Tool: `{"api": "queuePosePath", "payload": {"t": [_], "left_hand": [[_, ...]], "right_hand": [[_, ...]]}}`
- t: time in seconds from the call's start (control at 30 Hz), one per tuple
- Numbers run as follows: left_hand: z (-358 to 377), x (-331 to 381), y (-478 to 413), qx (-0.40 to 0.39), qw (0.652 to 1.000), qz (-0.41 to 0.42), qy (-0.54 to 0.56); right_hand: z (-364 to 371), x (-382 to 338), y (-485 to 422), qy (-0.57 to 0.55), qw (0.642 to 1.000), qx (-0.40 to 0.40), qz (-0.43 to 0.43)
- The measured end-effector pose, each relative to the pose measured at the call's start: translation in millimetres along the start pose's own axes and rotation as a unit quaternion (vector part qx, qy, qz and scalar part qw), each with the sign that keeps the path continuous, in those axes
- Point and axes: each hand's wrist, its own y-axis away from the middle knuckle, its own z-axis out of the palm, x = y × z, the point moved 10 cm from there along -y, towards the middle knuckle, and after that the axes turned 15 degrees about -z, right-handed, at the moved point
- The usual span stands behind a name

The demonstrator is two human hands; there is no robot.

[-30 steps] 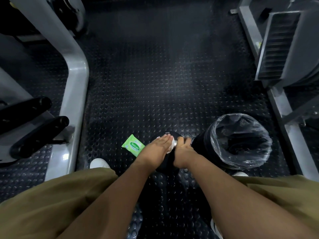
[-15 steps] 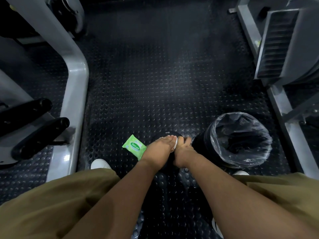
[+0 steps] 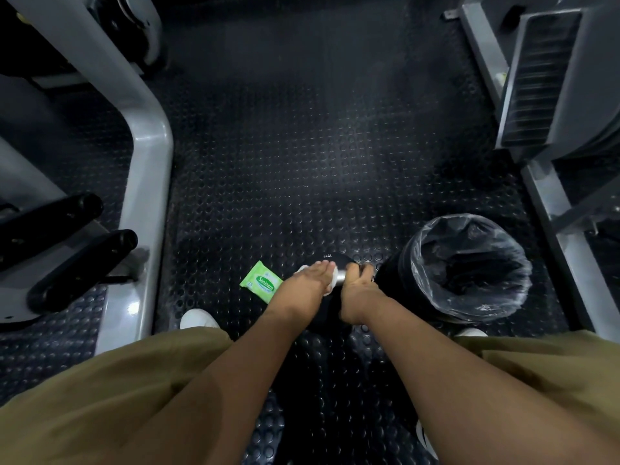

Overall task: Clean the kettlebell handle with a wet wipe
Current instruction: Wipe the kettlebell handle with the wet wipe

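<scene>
1. Sliding away from the right hand (image 3: 357, 292), the left hand (image 3: 308, 285) is baring silver kettlebell handle (image 3: 341, 275), clutching the wet wipe (image 3: 334, 282) around it
2. Right hand is clenching the handle's other end
3. Black kettlebell (image 3: 330, 260) is sitting on the floor (image 3: 302, 162) between wipe pack (image 3: 261, 281) and lined bin (image 3: 394, 280)

I wear the one camera on my head, and it looks steeply down and a little forward at the studded floor (image 3: 302, 162). My legs (image 3: 117, 397) fill the bottom edge. My left hand (image 3: 307, 283) and right hand (image 3: 357, 290) meet just below the middle of the frame, near the lens. The wide lens bends the edges: a grey machine frame (image 3: 151, 156) curves along the left, another machine (image 3: 570, 78) leans in at the top right, and the bin (image 3: 436, 229) sits just right of my hands.
</scene>
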Motion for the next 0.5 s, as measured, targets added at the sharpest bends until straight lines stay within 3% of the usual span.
{"api": "queuePosePath", "payload": {"t": [0.17, 0.37, 0.5], "left_hand": [[1.5, 34.1, 6.8, 0.038, 0.998, 0.023, -0.052], [2.6, -23.1, 9.2, 0.016, 1.000, 0.000, -0.018], [2.5, -24.8, 6.7, 0.002, 1.000, -0.029, -0.008]], "right_hand": [[2.0, -1.6, -2.0, 0.004, 1.000, -0.009, -0.008], [1.0, 0.1, 1.5, -0.009, 1.000, -0.004, 0.006], [1.2, -0.2, 0.8, -0.010, 1.000, 0.000, 0.004]]}}
